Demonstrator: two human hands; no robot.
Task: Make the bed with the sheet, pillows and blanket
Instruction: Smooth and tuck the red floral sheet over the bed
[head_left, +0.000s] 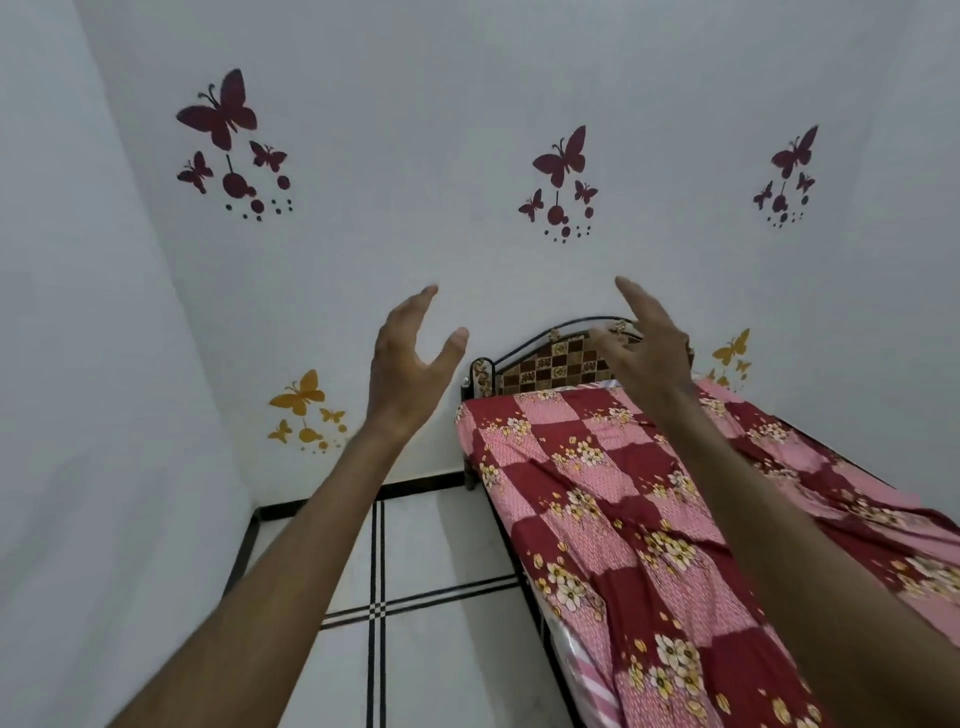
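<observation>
A red and pink checked sheet (613, 499) with cream flowers covers the bed on the right, lying with some wrinkles and hanging over the near side. The dark metal headboard (550, 364) with a brown checked panel stands against the far wall. My left hand (405, 364) is raised in the air left of the headboard, fingers spread, holding nothing. My right hand (649, 353) is lifted in front of the headboard, fingers apart and empty. No pillows or blanket are in view.
A white tiled floor (436, 551) with black lines runs along the bed's left side. White walls with red butterfly stickers (561, 161) and yellow butterfly stickers (301, 400) close the room at the back and the left.
</observation>
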